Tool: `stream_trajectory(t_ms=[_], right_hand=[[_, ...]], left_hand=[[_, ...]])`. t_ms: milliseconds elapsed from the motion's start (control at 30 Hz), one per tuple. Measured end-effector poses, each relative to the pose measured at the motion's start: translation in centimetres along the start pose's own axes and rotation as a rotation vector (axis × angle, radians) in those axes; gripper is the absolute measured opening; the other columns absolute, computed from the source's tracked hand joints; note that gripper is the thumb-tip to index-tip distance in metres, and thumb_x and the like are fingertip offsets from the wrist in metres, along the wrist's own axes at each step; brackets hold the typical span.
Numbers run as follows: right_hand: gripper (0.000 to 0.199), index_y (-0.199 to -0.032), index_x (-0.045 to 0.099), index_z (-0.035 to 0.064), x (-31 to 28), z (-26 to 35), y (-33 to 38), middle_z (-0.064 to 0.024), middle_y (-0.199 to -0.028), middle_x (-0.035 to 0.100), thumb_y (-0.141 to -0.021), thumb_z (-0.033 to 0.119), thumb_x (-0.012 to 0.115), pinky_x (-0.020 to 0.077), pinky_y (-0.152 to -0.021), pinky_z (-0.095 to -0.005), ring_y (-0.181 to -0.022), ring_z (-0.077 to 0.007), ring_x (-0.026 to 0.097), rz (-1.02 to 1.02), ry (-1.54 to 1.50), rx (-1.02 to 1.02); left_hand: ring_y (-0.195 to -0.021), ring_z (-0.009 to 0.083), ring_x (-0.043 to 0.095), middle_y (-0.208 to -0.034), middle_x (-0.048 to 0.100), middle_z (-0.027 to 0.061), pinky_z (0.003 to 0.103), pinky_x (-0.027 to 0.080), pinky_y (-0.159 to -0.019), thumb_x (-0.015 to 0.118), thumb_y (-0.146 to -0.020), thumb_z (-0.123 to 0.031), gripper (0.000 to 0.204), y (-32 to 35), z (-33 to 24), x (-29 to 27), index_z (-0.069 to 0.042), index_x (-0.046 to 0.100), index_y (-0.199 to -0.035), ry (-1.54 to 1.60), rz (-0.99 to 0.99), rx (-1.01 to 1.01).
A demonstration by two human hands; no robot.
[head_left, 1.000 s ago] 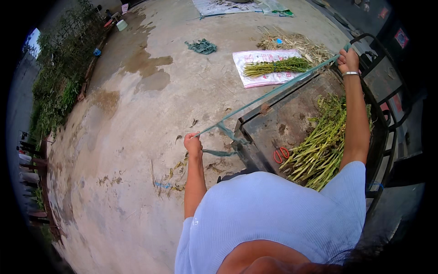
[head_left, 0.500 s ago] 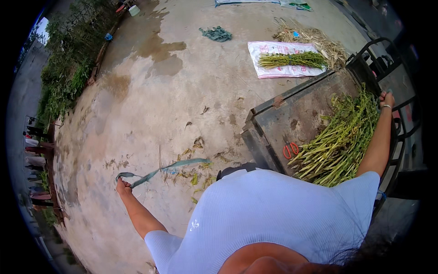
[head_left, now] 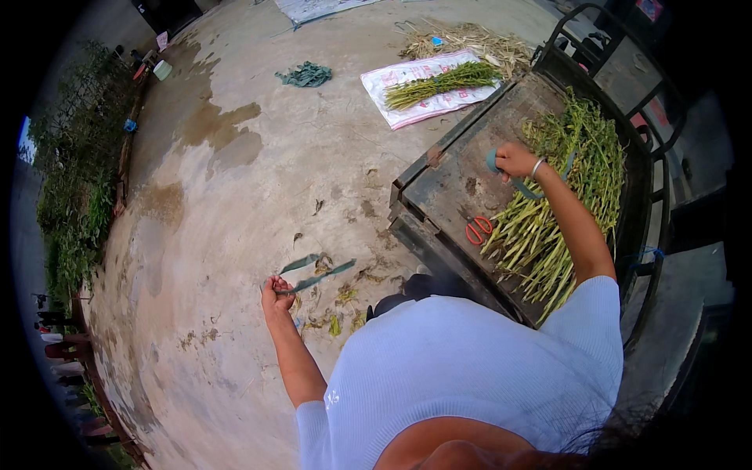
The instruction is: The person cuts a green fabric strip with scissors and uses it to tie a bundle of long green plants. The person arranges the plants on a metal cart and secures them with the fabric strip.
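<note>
A dark green cloth strip (head_left: 333,271) is gripped by my left hand (head_left: 278,294), its two ends sticking out over the concrete. Over the metal cart bed (head_left: 446,192), my right hand (head_left: 515,160) is closed on another green strip (head_left: 492,161); part of that strip trails across the leafy stalks. These cut green stalks (head_left: 526,239) lie in a loose pile along the cart's right side, with leafy tops toward the far end. Red-handled scissors (head_left: 479,229) rest on the bed beside the stalk ends.
Beyond the cart, a white printed sack (head_left: 381,95) carries a bundle of stalks (head_left: 442,84), with dry straw (head_left: 486,47) behind it. Crumpled green cloth (head_left: 304,74) lies on the concrete. Black railings (head_left: 662,149) bound the cart's right side; plants (head_left: 74,176) line the left edge.
My right hand has moved left from the cart's railing to over the bed, now with a strip in it. My left hand has come inward with its strip. The view has shifted.
</note>
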State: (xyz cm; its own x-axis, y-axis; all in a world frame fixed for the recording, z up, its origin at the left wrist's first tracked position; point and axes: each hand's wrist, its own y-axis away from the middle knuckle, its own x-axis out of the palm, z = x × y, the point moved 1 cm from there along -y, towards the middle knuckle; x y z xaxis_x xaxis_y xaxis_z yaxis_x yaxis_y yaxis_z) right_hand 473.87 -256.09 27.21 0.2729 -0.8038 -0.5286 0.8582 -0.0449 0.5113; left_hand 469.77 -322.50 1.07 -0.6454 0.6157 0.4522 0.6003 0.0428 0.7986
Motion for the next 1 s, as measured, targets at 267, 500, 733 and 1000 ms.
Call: stream_trajectory(t_ms=[267,500,733,1000], right_hand=[[0.021,-0.072,0.056,0.002,3.4,1.1,8.6,-0.0007,-0.064,0.057,-0.086,0.016,0.05,0.0411,-0.044,-0.0191,-0.047,-0.0044,0.05,-0.184,-0.317,-0.17],[0.023,-0.07,0.056,0.0033,3.5,5.7,18.2,-0.0061,-0.069,0.059,-0.084,0.022,0.057,0.0429,-0.048,-0.0235,-0.051,-0.0117,0.053,-0.531,-0.239,-0.822],[0.018,-0.078,0.058,0.0015,0.7,4.2,20.3,-0.0092,-0.076,0.061,-0.082,0.019,0.058,0.0479,-0.057,-0.0294,-0.062,-0.0224,0.06,-0.556,-0.214,-0.805],[0.017,-0.066,0.061,0.0016,0.7,-1.5,7.8,-0.0185,-0.062,0.056,-0.071,0.018,0.059,0.0429,-0.054,-0.043,-0.059,-0.0351,0.056,-0.111,0.573,-0.322]], left_hand=[[-0.093,0.015,0.055,-0.088,0.061,-0.0021,0.055,0.03,-0.088,0.045,-0.092,-0.034,0.019,6.5,7.1,21.9,-0.018,0.053,-0.085,-0.224,0.255,0.127],[-0.093,0.0174,0.056,-0.09,0.06,0.0046,0.037,0.04,-0.083,0.047,-0.093,-0.032,0.025,11.9,15.3,35.8,-0.009,0.052,-0.084,-0.392,0.678,0.462],[-0.081,0.015,0.058,-0.093,0.06,0.0076,0.028,0.046,-0.072,0.046,-0.094,-0.025,0.022,13.0,27.8,40.6,-0.005,0.055,-0.089,-0.685,1.094,0.076],[-0.067,0.0068,0.048,-0.11,0.059,0.0081,0.021,0.038,-0.059,0.05,-0.09,-0.028,0.032,17.4,30.5,47.5,-0.004,0.054,-0.11,-1.131,1.588,-0.212]])
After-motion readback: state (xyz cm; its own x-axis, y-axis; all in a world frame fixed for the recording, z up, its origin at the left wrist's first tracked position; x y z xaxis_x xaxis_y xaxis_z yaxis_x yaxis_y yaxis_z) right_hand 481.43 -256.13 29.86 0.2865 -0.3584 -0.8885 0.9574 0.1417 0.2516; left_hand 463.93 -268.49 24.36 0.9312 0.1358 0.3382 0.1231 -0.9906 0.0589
